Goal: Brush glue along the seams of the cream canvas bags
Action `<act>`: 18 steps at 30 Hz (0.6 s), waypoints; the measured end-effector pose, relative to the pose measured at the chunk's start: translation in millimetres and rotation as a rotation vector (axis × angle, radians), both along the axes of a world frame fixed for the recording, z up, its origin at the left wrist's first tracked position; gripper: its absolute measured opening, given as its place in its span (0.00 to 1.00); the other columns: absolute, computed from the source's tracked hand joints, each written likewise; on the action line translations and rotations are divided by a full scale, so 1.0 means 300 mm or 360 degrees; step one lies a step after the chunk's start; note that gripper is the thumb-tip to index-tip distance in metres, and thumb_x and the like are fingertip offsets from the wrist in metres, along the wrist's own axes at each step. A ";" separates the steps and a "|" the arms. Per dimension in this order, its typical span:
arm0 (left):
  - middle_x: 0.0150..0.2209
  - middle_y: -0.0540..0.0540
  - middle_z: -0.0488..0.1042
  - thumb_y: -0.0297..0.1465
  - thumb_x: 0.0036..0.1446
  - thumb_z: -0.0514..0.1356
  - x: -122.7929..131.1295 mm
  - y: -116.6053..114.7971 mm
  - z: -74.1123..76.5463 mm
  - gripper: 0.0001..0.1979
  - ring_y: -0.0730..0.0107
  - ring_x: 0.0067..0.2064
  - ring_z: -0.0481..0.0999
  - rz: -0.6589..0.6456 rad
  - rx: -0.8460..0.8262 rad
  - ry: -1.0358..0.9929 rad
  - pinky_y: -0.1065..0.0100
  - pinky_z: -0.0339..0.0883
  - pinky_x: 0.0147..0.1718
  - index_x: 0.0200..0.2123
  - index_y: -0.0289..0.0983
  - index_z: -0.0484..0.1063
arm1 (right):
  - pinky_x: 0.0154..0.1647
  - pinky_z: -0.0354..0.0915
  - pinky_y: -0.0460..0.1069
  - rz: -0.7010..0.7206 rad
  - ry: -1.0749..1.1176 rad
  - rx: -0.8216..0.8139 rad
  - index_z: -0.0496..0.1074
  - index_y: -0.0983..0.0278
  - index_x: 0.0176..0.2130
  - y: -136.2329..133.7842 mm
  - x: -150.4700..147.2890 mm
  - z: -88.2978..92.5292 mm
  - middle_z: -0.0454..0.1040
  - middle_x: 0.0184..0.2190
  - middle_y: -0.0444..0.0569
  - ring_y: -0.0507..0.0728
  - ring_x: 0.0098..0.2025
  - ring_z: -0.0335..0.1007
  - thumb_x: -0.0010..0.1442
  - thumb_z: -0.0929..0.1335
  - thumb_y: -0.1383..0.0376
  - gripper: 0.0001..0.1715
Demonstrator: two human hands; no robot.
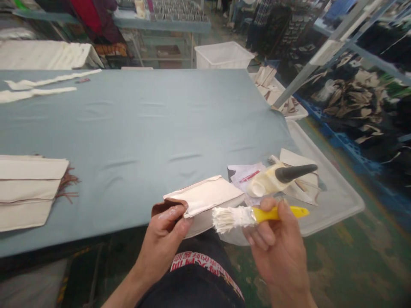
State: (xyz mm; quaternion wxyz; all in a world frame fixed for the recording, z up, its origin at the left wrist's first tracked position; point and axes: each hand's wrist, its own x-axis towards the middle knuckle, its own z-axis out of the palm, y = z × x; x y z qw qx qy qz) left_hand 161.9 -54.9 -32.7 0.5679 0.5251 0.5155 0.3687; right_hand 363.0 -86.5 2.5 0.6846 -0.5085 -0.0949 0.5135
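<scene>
Pinched in my left hand (167,233) is the near left end of a cream fabric piece (207,194) with a brown flap (168,206) folded up at that end. White smears mark my left fingers. My right hand (276,244) is closed around the yellow handle of a paintbrush (237,217). Its bristles are caked in white paste and point left, just right of and below the cream piece; whether they touch it I cannot tell. Beyond the brush, a pale bottle with a black nozzle (272,177) lies tilted near a red pen (249,176) on paper.
Stacked cream pieces with brown fringes (28,192) lie on the left of the blue-grey table (154,119). Cream strips (41,92) are at the far left. A white tray (340,201) sits at the right edge, and a white bin (223,55) stands behind. A metal post (308,77) rises at right.
</scene>
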 end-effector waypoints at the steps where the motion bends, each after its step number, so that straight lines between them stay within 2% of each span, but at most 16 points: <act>1: 0.33 0.45 0.80 0.42 0.63 0.67 -0.003 0.000 -0.011 0.15 0.65 0.33 0.76 0.0039 -0.0172 -0.0123 0.70 0.72 0.32 0.38 0.35 0.86 | 0.16 0.59 0.39 0.0000 0.0001 0.0000 0.75 0.60 0.28 0.006 -0.004 -0.002 0.54 0.10 0.32 0.44 0.13 0.42 0.51 0.82 0.42 0.28; 4: 0.37 0.44 0.83 0.45 0.64 0.67 -0.012 0.011 -0.024 0.20 0.61 0.38 0.80 0.0125 -0.0436 -0.0313 0.68 0.74 0.36 0.48 0.36 0.85 | 0.16 0.59 0.39 -0.0010 -0.0014 0.0021 0.75 0.60 0.28 0.024 -0.012 -0.011 0.55 0.10 0.32 0.44 0.13 0.43 0.53 0.81 0.42 0.27; 7: 0.39 0.43 0.84 0.44 0.66 0.66 -0.019 0.029 0.006 0.18 0.60 0.42 0.80 0.0067 -0.0337 -0.0210 0.69 0.74 0.37 0.48 0.36 0.85 | 0.16 0.59 0.39 0.0008 -0.0046 0.0083 0.76 0.59 0.28 0.042 -0.024 -0.014 0.56 0.10 0.32 0.45 0.12 0.44 0.56 0.79 0.43 0.25; 9: 0.37 0.45 0.83 0.40 0.67 0.64 -0.020 0.039 0.041 0.14 0.62 0.40 0.80 0.0014 -0.0125 -0.0049 0.71 0.72 0.36 0.42 0.36 0.85 | 0.16 0.60 0.39 0.0023 -0.0054 0.0144 0.76 0.59 0.29 0.053 -0.034 -0.008 0.56 0.10 0.32 0.45 0.12 0.44 0.57 0.79 0.43 0.25; 12: 0.29 0.49 0.77 0.30 0.67 0.62 -0.015 0.041 0.075 0.12 0.70 0.33 0.75 -0.0054 0.0427 0.0260 0.73 0.67 0.32 0.30 0.36 0.80 | 0.16 0.60 0.39 0.0043 -0.0053 0.0234 0.77 0.58 0.28 0.063 -0.042 0.010 0.55 0.10 0.32 0.45 0.12 0.43 0.58 0.79 0.44 0.24; 15: 0.26 0.53 0.71 0.23 0.65 0.60 -0.012 0.028 0.069 0.12 0.75 0.27 0.69 -0.0115 0.0872 0.0422 0.74 0.62 0.28 0.27 0.37 0.73 | 0.16 0.60 0.39 0.0041 -0.0090 0.0277 0.77 0.58 0.28 0.060 -0.038 0.021 0.55 0.09 0.32 0.45 0.12 0.43 0.58 0.79 0.44 0.23; 18: 0.25 0.54 0.70 0.19 0.64 0.59 -0.013 0.014 0.049 0.13 0.77 0.26 0.69 -0.0127 0.1042 0.0459 0.75 0.61 0.27 0.29 0.39 0.68 | 0.17 0.62 0.40 0.0091 -0.0167 0.0284 0.77 0.57 0.29 0.045 -0.031 0.012 0.57 0.10 0.33 0.46 0.12 0.47 0.62 0.77 0.44 0.23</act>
